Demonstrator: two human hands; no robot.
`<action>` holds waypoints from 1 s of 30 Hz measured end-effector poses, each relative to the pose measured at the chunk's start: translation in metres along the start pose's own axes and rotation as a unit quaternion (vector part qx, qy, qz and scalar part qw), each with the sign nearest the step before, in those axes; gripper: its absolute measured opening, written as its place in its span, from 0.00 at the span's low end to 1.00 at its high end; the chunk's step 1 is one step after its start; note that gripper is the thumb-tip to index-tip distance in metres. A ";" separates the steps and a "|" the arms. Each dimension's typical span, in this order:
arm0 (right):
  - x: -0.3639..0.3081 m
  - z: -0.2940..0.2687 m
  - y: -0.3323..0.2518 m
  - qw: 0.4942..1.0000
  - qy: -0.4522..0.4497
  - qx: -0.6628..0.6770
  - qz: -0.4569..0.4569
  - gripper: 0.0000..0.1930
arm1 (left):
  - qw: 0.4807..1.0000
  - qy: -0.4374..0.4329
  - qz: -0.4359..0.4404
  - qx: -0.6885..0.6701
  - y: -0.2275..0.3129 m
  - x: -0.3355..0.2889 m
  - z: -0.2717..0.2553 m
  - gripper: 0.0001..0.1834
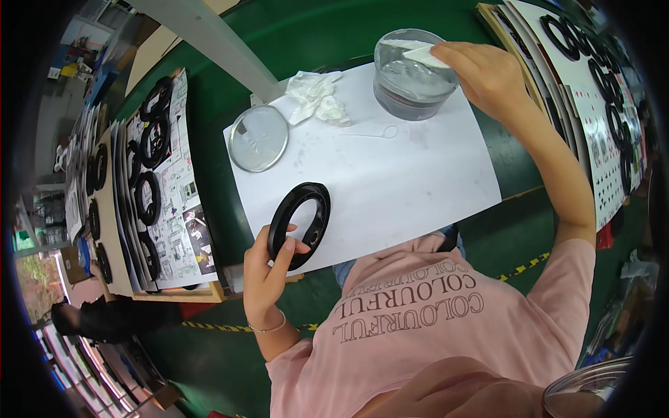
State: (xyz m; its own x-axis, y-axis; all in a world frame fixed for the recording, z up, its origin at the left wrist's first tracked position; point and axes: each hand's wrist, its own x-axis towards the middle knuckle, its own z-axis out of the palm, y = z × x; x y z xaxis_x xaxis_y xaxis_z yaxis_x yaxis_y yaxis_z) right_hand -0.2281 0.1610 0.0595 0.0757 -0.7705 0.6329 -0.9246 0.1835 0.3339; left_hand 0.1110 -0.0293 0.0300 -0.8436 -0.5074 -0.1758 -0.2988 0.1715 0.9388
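My left hand is closed around the lower left side of a glossy black oval ring, tilted up over the near left part of a white paper sheet. At the far right of the sheet, my right hand pinches a white flat pad over the mouth of a clear round tub. Greyish contents show inside the tub; whether the pad touches them I cannot tell. A round clear lid lies at the left, beside a crumpled white tissue. Between tissue and tub rests a thin looped wire.
Stacked boards bearing several black rings stand left of the sheet, and a similar stack is at the right. A grey post rises behind the lid from the green tabletop. Another person in dark clothing is at the lower left.
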 end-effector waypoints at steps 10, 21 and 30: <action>0.037 -0.052 0.025 0.894 -0.131 0.244 0.353 0.06 | 0.976 0.022 0.049 -0.209 0.000 0.003 0.016 0.05; -0.062 -0.030 -0.017 0.996 -0.080 -0.006 -0.030 0.14 | 0.958 0.012 0.076 -0.276 0.002 0.018 0.026 0.09; -0.083 -0.085 -0.014 0.997 -0.068 0.000 0.040 0.11 | 0.915 -0.016 0.090 -0.393 0.001 0.029 0.025 0.14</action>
State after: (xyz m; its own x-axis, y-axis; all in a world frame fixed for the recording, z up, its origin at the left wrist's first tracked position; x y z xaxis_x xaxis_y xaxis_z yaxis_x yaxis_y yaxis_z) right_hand -0.1901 0.2742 0.0614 -0.0506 -0.8289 0.5571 -0.9253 0.2488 0.2862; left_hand 0.0752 -0.0223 0.0186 -0.8635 -0.5044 0.0066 0.2503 -0.4170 0.8738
